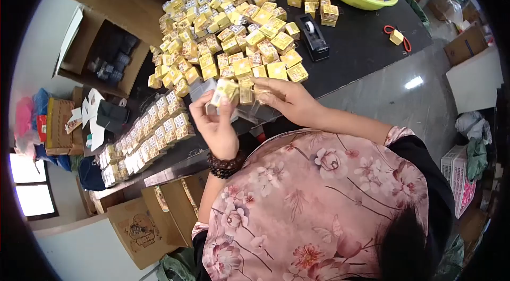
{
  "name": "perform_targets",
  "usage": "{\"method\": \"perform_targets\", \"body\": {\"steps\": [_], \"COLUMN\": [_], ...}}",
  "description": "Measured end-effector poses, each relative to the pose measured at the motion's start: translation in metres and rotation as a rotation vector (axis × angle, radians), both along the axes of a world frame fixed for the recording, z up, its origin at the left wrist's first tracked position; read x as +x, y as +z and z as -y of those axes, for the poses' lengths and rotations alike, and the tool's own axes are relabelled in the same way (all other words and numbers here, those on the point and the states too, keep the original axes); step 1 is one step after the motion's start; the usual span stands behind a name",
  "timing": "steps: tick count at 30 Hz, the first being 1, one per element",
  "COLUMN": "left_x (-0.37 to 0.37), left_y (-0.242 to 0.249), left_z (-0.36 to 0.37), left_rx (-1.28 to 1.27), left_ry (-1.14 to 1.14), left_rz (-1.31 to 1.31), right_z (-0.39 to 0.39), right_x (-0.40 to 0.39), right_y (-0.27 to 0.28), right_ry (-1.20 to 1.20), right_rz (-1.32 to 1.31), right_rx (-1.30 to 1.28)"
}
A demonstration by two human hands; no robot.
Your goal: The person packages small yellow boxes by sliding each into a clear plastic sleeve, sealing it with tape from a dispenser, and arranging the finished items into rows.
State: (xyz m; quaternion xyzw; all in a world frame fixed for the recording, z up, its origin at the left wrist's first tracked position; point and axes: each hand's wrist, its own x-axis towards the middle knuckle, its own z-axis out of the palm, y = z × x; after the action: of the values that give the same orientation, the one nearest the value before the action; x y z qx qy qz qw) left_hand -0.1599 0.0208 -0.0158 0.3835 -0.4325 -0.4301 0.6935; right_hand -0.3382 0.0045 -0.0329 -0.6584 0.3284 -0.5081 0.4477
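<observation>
My left hand [217, 127], with a dark beaded bracelet at its wrist, is closed around a small yellow box [225, 91], slightly blurred and tilted. Close by on the right, my right hand [291, 101] has its thumb and fingers drawn together. Clear plastic [251, 113] shows under its fingertips, but whether they grip it I cannot make out. Another yellow box [246, 95] sits between the two hands. Just beyond them lies a big heap of small yellow boxes [228, 47] on the black table [353, 36].
Rows of boxes [159, 121] stand at the left. A tape dispenser [314, 39], red-handled scissors [408, 43] with a small box, and a green basin [390, 0] of packs lie farther right. Cardboard boxes [114, 28] border the heap's left.
</observation>
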Motion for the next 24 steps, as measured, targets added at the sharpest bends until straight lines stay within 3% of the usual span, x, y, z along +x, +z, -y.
{"method": "perform_targets", "body": {"steps": [1,3,5,7,8,9,11,15,17,20,24], "left_x": [0.008,0.022,0.027,0.03,0.03,0.031,0.035,0.035,0.029,0.022,0.017], "left_y": [0.002,0.001,-0.012,-0.021,-0.023,-0.024,-0.023,-0.014,-0.007,-0.006,-0.009], "left_z": [-0.003,-0.005,-0.009,-0.016,-0.019,-0.02,-0.017,-0.011,-0.01,-0.011,-0.005], "left_rx": [0.123,0.308,0.492,0.529,0.534,0.537,0.479,0.349,0.218,0.146,0.073], "left_ry": [-0.041,-0.219,-0.384,-0.513,-0.532,-0.549,-0.463,-0.25,-0.134,-0.142,-0.141], "left_rz": [-0.082,-0.312,-0.405,-0.353,-0.295,-0.236,-0.175,-0.036,0.101,0.263,0.373], "right_z": [0.004,0.034,0.066,0.093,0.102,0.106,0.112,0.106,0.092,0.078,0.073], "right_x": [-0.017,-0.066,-0.122,-0.16,-0.165,-0.167,-0.169,-0.171,-0.166,-0.158,-0.155], "right_y": [0.001,-0.018,-0.05,-0.076,-0.073,-0.071,-0.066,-0.066,-0.06,-0.045,-0.092], "right_ry": [-0.185,-0.547,-0.913,-0.836,-0.671,-0.669,-0.445,-0.405,-0.352,-0.327,-0.391], "right_rz": [-0.247,-0.409,-0.706,-0.706,-0.546,-0.548,-0.222,-0.032,0.389,0.608,0.292], "right_rx": [-0.153,-0.295,-0.133,0.094,0.318,0.318,0.794,0.915,0.927,0.857,0.673]}}
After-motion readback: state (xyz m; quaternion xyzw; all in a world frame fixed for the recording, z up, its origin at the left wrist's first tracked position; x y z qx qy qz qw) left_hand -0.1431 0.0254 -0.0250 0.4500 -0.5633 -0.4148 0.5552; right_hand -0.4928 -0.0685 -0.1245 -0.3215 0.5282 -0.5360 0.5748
